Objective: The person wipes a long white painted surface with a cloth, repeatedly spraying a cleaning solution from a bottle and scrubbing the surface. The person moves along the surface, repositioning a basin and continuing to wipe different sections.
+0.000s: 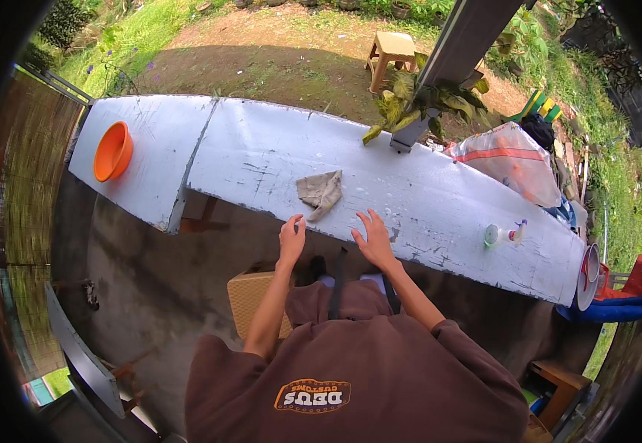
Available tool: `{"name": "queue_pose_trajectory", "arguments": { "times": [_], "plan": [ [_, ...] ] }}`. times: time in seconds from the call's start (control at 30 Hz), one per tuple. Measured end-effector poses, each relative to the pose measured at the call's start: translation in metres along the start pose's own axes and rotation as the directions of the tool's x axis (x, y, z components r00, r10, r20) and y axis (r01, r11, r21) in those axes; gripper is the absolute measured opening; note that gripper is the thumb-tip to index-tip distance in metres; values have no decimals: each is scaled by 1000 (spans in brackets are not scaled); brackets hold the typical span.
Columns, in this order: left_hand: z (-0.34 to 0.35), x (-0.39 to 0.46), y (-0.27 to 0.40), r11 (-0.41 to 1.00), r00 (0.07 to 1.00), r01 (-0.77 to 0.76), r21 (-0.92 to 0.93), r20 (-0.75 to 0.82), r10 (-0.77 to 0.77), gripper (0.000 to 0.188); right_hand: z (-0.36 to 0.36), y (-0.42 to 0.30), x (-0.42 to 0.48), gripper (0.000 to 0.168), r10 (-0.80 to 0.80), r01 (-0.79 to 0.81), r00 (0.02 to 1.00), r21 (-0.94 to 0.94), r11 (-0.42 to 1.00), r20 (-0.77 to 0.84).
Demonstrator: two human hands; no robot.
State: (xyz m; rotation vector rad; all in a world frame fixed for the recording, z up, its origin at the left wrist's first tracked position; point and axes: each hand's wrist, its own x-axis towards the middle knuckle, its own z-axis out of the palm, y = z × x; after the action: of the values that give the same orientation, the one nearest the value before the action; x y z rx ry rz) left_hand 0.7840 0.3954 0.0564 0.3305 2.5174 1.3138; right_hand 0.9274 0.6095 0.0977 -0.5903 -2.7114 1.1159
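A crumpled grey-beige cloth [321,192] lies on the long, worn white tabletop [265,152], near its front edge. Just below and left of the cloth is my left hand [292,239], empty, with thumb and fingers slightly apart. My right hand [374,238], also empty, has its fingers spread over the table's front edge, right of the cloth. Small wet-looking spots mark the tabletop beyond my right hand. A clear spray bottle [506,235] with a greenish base lies on its side towards the right end. An orange plastic bowl [113,151] rests at the left end.
A metal post [448,61] with a leafy plant stands at the table's far edge. Beyond that edge is a filled white sack [512,160]. A tan woven-pattern stool [254,302] is beside my legs; another stool [393,50] stands on the ground outside.
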Motion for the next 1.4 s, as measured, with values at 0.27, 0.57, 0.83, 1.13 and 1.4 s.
{"name": "queue_pose_trajectory", "arguments": {
  "times": [0.27, 0.57, 0.83, 1.13, 1.4],
  "plan": [
    [-11, 21, -22, 998, 999, -30, -60, 14, 31, 33, 28, -19, 53, 55, -113, 131, 983, -116, 985, 147],
    [-44, 42, -3, 996, 997, -78, 32, 28, 77, 33, 89, -23, 103, 60, -141, 183, 969, -200, 962, 204],
    [-61, 127, -30, 906, 937, -347, 243, 130, 324, 36, 143, -29, 108, 63, -169, 171, 985, -354, 919, 36],
    [-55, 206, -64, 624, 750, -662, 416, 375, 545, 48, 140, -35, 163, 57, -67, 61, 998, -426, 903, 2],
    [-64, 203, -59, 567, 759, -650, 506, 392, 520, 51, 150, -23, 296, 58, 12, -143, 957, -437, 888, -289]
  ]
}}
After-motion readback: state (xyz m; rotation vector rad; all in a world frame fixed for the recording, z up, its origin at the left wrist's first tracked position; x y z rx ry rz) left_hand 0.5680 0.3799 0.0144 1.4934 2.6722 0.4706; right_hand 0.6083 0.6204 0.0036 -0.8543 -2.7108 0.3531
